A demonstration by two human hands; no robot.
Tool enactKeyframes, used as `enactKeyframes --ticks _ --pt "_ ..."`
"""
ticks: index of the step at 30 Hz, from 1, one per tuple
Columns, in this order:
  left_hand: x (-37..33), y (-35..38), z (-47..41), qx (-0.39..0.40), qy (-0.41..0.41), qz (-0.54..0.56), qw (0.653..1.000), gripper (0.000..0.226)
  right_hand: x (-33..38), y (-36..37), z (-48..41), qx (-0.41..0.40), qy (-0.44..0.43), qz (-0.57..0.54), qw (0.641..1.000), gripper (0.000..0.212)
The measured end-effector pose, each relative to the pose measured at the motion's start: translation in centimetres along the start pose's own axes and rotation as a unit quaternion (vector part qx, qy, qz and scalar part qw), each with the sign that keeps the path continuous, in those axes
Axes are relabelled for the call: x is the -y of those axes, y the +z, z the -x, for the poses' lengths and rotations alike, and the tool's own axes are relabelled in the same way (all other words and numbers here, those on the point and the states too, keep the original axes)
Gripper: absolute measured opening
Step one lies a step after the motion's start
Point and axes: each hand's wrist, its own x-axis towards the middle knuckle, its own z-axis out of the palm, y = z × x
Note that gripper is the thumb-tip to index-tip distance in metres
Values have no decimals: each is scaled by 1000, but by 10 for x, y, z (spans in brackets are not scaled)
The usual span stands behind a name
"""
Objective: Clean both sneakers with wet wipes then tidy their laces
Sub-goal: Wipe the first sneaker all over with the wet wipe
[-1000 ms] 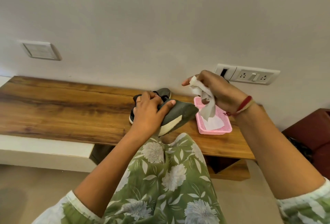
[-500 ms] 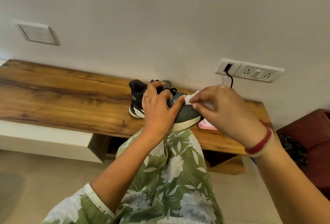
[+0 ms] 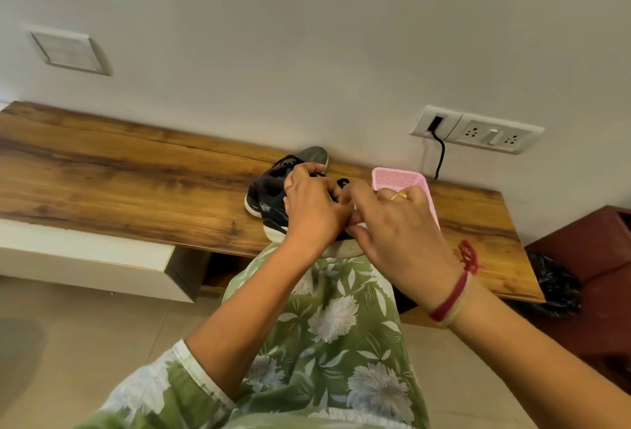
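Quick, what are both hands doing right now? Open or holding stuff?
Left hand: grips the sneaker.
Right hand: fingers curled, pinching a wipe against the sneaker; only a sliver of it shows.

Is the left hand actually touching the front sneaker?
Touching. The head view shows the left hand gripping the front sneaker, with its fingers curled over the dark upper.

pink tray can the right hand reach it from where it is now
Probably yes: the pink tray sits on the bench just beyond the right hand, nothing between, though that hand is busy on the sneaker.
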Motion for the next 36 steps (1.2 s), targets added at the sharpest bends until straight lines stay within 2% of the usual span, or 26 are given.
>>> enactKeyframes --ticks 5,10,15,19,22,24,29,33,36 --pt "-5 9 2 -7 -8 17 1000 36 -21 -16 3 -89 107 -33 990 31" --pt "-12 14 10 -46 -30 26 998 32 -4 5 12 -54 81 44 994 37" --pt "-25 13 10 -68 -37 38 996 34 -8 -6 11 -162 165 13 973 31" --pt "-25 11 11 -65 -50 61 995 36 6 10 18 -161 111 65 978 18" --pt "-25 13 13 -77 -48 64 994 35 -11 3 17 -195 144 59 968 24" --pt "-29 14 12 -88 -42 76 992 35 -9 1 16 -230 162 64 958 18" --pt "-20 12 9 -97 -56 87 990 37 -5 20 16 -237 89 91 963 21" --pt "-18 10 7 -101 -72 78 989 34 -17 10 3 -284 111 85 949 15" --pt "-19 6 3 -86 -74 60 992 31 -6 21 2 -271 84 71 956 16"
